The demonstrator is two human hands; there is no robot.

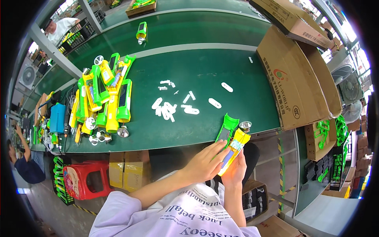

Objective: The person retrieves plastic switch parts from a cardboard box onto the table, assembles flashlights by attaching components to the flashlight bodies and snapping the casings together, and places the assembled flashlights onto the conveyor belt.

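Note:
Just past the table's front edge, my right hand [235, 169] grips a yellow flashlight half [241, 137] from below and the right. A bluish battery [229, 157] and wiring lie inside it, and a silver reflector cup [245, 126] sits at its top. My left hand [205, 161] is closed on a green flashlight casing half [227, 129] with a dark panel, side by side with the yellow one. Its fingertips reach over to the yellow half's edge. The left palm and the lower ends of both halves are partly hidden.
Several green and yellow flashlight parts [104, 89] are heaped on the green table [197, 134] at left. Small white plastic pieces [167, 108] lie mid-table. A large cardboard box [284, 79] stands at right. A red stool [89, 179] is below the table; other people are at far left.

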